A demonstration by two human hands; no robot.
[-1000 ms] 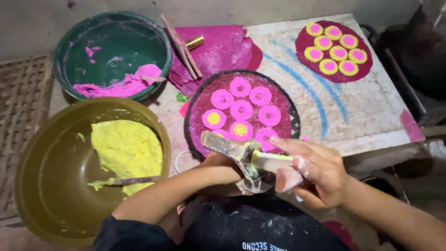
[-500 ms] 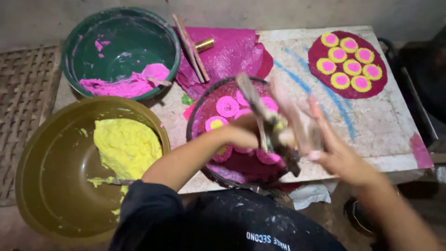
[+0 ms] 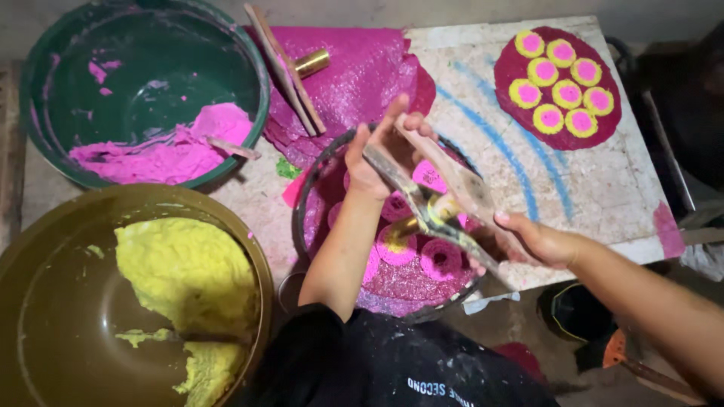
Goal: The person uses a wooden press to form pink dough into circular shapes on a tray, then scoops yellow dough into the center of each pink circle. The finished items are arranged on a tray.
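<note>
My left hand [image 3: 375,157] and my right hand [image 3: 537,241] both grip a wooden two-handled press [image 3: 451,202] with a brass cylinder between its handles. The left hand is on the far ends, the right hand on the near ends. The press is held tilted above a round dark tray [image 3: 311,190] lined with a magenta sheet. Pink coiled discs with yellow centres [image 3: 441,258] lie on that tray, partly hidden by my hands and the press.
A green bowl [image 3: 45,60] of pink dough stands at the back left and a brown bowl [image 3: 53,286] of yellow dough at the near left. A second press [image 3: 290,64] lies on a magenta sheet [image 3: 362,75]. Several yellow-pink discs [image 3: 558,83] rest at the back right.
Both hands have lifted the press from near my body up over the tray. The left hand now reaches farther forward along the handles, and the view has shifted slightly.
</note>
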